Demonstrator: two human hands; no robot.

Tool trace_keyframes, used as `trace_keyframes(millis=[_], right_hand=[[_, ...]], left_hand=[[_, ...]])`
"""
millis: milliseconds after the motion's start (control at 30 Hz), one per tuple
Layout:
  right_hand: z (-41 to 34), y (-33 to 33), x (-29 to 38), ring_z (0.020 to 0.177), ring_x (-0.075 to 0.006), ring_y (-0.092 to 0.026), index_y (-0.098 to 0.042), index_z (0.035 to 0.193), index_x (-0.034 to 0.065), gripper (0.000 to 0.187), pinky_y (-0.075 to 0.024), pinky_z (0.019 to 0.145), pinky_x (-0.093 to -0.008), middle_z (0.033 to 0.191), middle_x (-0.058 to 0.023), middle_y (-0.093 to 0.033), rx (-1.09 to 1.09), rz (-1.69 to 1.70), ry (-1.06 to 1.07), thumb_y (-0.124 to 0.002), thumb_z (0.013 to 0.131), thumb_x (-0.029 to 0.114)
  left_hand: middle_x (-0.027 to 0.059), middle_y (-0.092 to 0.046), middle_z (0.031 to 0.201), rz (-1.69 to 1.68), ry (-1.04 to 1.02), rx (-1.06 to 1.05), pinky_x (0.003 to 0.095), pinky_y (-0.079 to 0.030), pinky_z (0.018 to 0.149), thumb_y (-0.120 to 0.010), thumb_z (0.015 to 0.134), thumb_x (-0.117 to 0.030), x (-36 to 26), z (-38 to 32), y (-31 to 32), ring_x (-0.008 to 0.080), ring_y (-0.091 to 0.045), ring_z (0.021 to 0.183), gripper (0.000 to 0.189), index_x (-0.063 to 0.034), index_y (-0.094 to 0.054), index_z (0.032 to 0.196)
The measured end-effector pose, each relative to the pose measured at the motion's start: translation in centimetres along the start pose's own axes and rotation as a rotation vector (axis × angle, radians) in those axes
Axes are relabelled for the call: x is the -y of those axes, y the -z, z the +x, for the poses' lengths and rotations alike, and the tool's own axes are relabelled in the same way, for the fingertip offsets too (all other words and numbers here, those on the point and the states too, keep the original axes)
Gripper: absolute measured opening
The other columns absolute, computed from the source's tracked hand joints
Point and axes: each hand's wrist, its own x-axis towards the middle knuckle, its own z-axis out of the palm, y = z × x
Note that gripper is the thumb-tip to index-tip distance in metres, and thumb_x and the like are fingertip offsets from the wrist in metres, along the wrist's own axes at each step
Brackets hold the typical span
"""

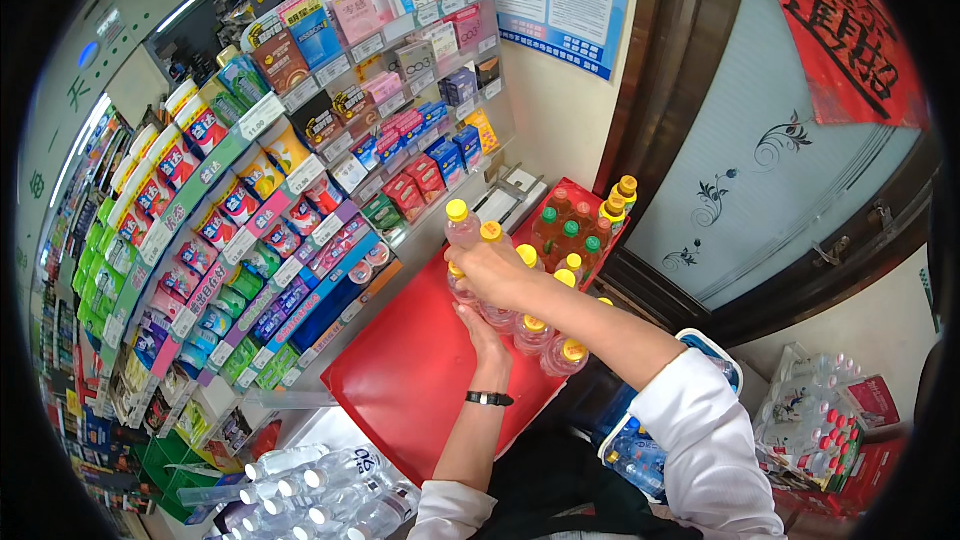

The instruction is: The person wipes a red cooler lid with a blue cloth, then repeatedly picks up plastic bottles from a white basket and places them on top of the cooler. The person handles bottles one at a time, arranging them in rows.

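My right hand (pixel 491 271) reaches across the red tabletop (pixel 405 337) and grips a clear plastic bottle (pixel 459 291) near its yellow cap. Just below it, my left hand (pixel 481 337), with a black-strapped watch at the wrist, is beside that bottle's lower part. Whether its partly hidden fingers touch the bottle is unclear. More yellow-capped bottles stand upright in a cluster under and beside my right forearm, among them a front bottle (pixel 564 356) and a back bottle (pixel 461 223).
Behind the cluster stand green-capped bottles of brown drink (pixel 549 229). A tiered display rack (pixel 300 187) of gum and small boxes lines the left. White-capped water bottles (pixel 319 495) are at lower left. Bottles in a basket (pixel 637 457) sit by my right arm. A glass door (pixel 720 187) is at right.
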Motion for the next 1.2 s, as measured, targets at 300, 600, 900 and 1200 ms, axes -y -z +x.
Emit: trace_keyframes(millis=[300, 600, 900, 1200], right_hand=[[-3.3, 3.4, 0.9, 0.106, -0.0347, -0.062, -0.060, 0.122, 0.0020, 0.038, -0.0523, 0.084, -0.0425, 0.118, -0.0169, -0.063, -0.177, 0.091, 0.080, -0.064, 0.088, 0.017], [-22.7, 5.1, -5.1, 0.093, -0.0209, -0.069, -0.065, 0.115, -0.0008, 0.025, -0.0537, 0.081, -0.0301, 0.106, -0.0137, -0.069, -0.607, 0.542, -0.237, -0.062, 0.092, 0.009], [-46.3, -9.6, -16.4, 0.092, -0.0350, -0.066, -0.070, 0.104, 0.0073, 0.022, -0.0541, 0.078, -0.0404, 0.100, -0.0157, -0.070, -0.460, 0.153, -0.967, -0.068, 0.082, 0.007], [-51.2, -12.7, -25.8, 0.125, -0.0341, -0.049, -0.049, 0.134, 0.0107, 0.064, -0.0428, 0.102, -0.0433, 0.131, -0.0144, -0.053, -0.143, -0.326, -0.951, -0.073, 0.074, 0.007]], left_hand=[[0.0108, -0.014, 0.160, 0.059, -0.043, -0.078, 0.0427, -0.017, 0.120, -0.027, 0.101, -0.059, -2.0, -2.8, -0.6, 0.0249, -0.018, 0.146, 0.077, -0.0056, -0.010, 0.154], [0.0174, -0.051, 0.135, 0.152, -0.200, -0.072, 0.0406, -0.038, 0.104, -0.042, 0.104, -0.029, -2.8, -15.2, 1.5, 0.0260, -0.050, 0.123, 0.041, -0.0012, -0.043, 0.134], [0.0115, -0.069, 0.099, 0.395, 0.029, 0.143, 0.0282, -0.054, 0.078, -0.051, 0.100, -0.010, 3.5, -24.1, 4.4, 0.0176, -0.067, 0.089, 0.019, 0.0005, -0.061, 0.111], [0.0109, -0.069, 0.101, 0.546, 0.240, 0.197, 0.0290, -0.054, 0.079, -0.054, 0.099, -0.011, 7.9, -26.5, 5.1, 0.0180, -0.067, 0.089, 0.020, 0.0003, -0.062, 0.113]])
